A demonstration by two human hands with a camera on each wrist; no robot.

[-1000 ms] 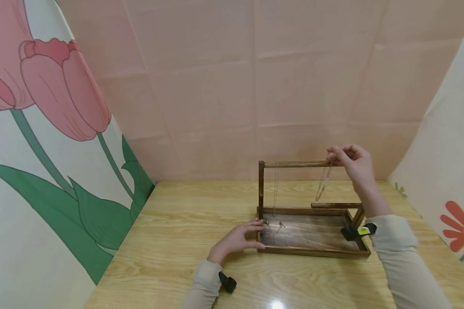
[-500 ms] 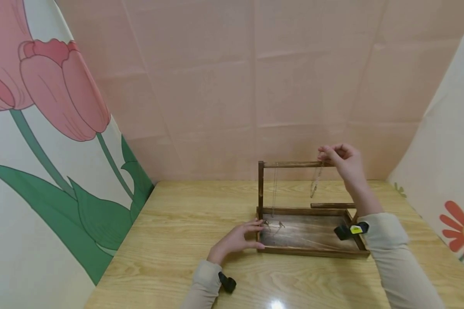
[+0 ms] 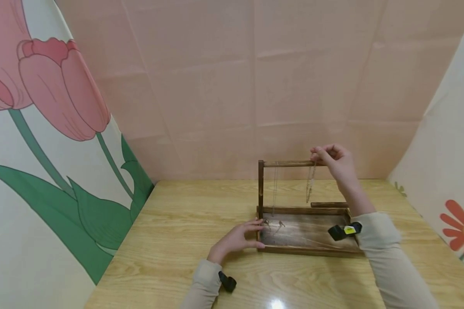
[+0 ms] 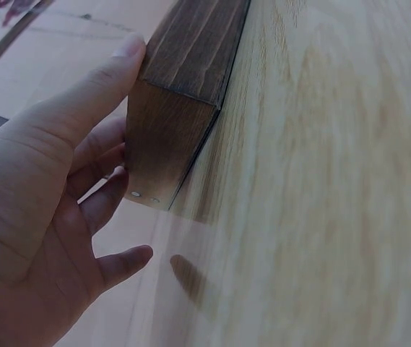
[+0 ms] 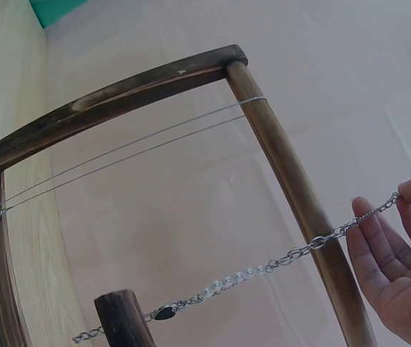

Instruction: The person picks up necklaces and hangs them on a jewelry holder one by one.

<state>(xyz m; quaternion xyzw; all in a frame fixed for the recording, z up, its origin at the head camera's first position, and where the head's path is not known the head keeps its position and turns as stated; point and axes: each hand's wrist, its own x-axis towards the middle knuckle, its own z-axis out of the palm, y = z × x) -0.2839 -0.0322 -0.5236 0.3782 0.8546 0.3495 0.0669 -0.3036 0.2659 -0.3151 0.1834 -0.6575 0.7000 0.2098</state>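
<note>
A dark wooden jewelry stand [image 3: 261,189] has a shallow tray base, a high top bar and a lower, shorter bar [image 3: 328,204]. My left hand [image 3: 233,238] holds the tray's left end, thumb at the front corner and fingers against the end wall [image 4: 162,137]. Between thumb and fingers, my right hand [image 3: 342,167] pinches one end of a silver chain [image 5: 295,254] with clear beads and a small dark heart charm. That chain crosses the top bar [image 5: 284,159] and dangles below it. A thin silver necklace [image 3: 275,189] hangs over the bar's left part.
Small jewelry pieces [image 3: 280,224] lie in the tray's left part. The stand sits on a wood-grain table [image 3: 193,201]. A pink backdrop [image 3: 216,107] rises behind it, with flower-printed panels at both sides.
My right hand has moved left along the top bar, carrying the chain with it. My left hand and the stand have stayed in place.
</note>
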